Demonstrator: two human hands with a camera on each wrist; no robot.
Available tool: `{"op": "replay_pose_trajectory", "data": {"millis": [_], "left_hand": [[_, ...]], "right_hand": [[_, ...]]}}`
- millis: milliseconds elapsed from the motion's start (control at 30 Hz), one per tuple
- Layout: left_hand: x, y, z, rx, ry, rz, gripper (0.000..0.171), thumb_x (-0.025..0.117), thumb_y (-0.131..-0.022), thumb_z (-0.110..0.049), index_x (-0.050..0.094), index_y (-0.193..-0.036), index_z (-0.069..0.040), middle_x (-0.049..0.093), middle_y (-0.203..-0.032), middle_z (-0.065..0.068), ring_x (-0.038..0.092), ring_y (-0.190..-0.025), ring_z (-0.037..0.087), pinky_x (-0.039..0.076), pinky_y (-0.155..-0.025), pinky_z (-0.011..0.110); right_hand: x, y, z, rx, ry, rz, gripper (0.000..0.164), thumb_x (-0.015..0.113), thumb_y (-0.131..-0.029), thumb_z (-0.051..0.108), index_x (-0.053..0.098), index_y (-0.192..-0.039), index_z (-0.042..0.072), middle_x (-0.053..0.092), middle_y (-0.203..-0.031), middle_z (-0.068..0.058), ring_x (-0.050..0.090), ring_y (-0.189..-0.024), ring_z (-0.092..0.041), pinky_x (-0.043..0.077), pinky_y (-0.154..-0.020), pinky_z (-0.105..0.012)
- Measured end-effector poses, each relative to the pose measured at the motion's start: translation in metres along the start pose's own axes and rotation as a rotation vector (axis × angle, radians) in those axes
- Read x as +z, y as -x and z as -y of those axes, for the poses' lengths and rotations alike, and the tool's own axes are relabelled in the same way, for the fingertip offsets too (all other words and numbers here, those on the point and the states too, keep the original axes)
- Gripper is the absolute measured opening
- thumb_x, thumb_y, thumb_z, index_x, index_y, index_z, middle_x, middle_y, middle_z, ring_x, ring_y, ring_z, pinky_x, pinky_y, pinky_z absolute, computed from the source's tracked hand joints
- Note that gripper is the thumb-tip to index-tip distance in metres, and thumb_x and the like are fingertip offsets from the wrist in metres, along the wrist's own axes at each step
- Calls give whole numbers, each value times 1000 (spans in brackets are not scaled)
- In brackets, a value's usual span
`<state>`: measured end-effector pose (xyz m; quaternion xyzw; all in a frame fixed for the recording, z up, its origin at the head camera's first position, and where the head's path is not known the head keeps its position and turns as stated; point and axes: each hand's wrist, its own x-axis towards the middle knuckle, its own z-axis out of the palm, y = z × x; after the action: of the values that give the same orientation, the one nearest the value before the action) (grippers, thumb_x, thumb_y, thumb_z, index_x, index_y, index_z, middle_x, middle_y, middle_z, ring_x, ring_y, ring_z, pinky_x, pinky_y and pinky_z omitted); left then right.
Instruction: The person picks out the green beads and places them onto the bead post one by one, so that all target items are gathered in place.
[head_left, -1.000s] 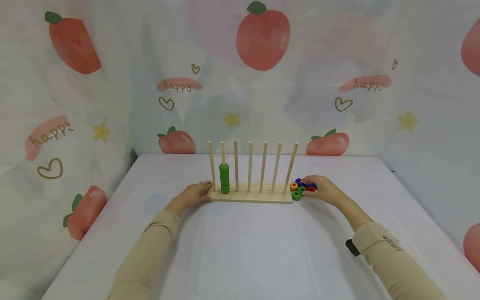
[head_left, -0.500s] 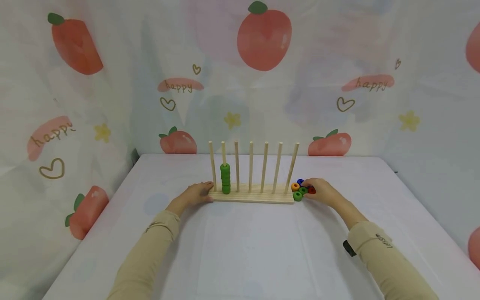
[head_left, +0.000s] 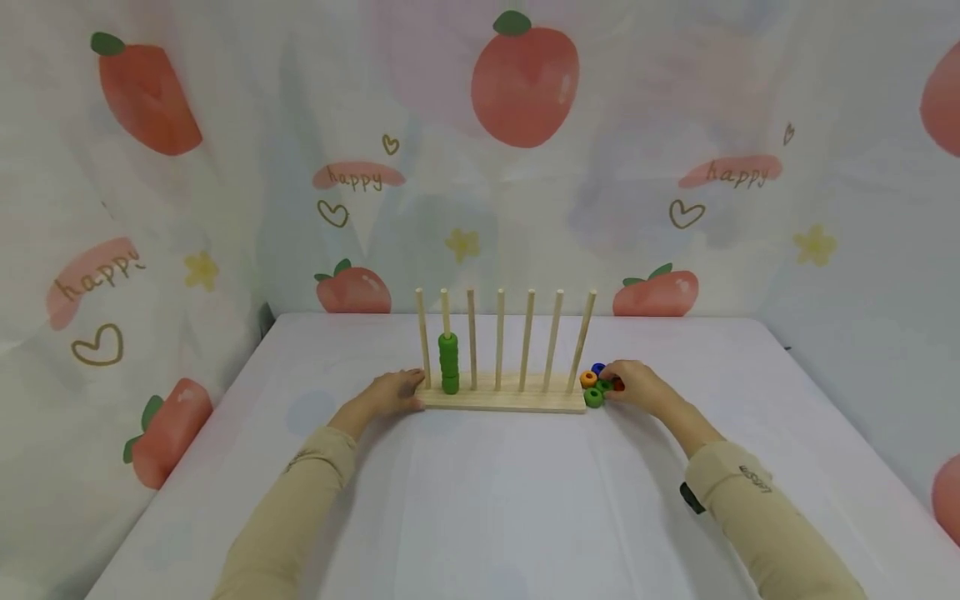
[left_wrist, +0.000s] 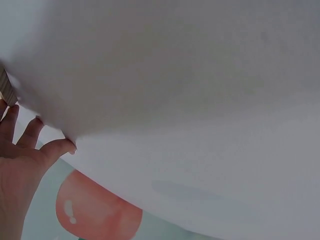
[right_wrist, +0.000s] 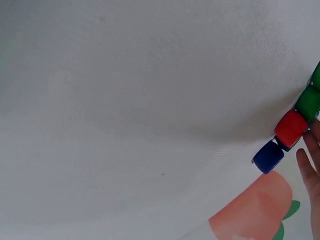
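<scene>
A wooden peg stand (head_left: 504, 400) with several upright pegs stands on the table. Several green beads (head_left: 449, 364) are stacked on its second peg from the left. My left hand (head_left: 387, 395) grips the stand's left end, thumb in front and fingers behind. At the stand's right end lies a cluster of loose beads: an orange bead (head_left: 588, 379), green beads (head_left: 593, 397), a blue bead (head_left: 597, 368) and a red bead (right_wrist: 291, 129). My right hand (head_left: 637, 388) touches the cluster, thumb and fingers apart around it; its fingers partly hide some beads. In the right wrist view, extended fingers lie beside the red bead.
A white cloth covers the table (head_left: 495, 500). Behind it and at both sides hang printed curtains (head_left: 525, 217) with fruit patterns. A small dark object (head_left: 692, 497) shows beside my right sleeve.
My right hand and forearm have shifted slightly left over the bead cluster, and the blue and red beads are more covered. My left hand and the stack of green beads keep their places.
</scene>
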<state>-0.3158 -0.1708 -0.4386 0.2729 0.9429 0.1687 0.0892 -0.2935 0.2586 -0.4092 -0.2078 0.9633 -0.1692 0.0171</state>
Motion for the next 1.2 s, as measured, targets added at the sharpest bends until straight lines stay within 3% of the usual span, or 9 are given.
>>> {"op": "replay_pose_trajectory", "data": {"millis": [733, 1200], "left_hand": [[6, 4, 0, -26, 33, -8, 62, 64, -89, -24, 41, -139, 5, 39, -146, 21, 38, -133, 44, 30, -108, 57], [3, 4, 1, -10, 46, -20, 62, 65, -89, -24, 42, -139, 4, 38, -146, 22, 36, -133, 46, 28, -107, 61]], "right_hand": [[10, 0, -1, -51, 44, -37, 19, 71, -77, -5, 66, -94, -11, 65, -90, -19, 61, -89, -35, 50, -85, -48], [0, 5, -4, -85, 13, -98, 21, 72, -76, -3, 67, -94, -11, 66, -91, -20, 61, -88, -34, 51, -83, -50]]}}
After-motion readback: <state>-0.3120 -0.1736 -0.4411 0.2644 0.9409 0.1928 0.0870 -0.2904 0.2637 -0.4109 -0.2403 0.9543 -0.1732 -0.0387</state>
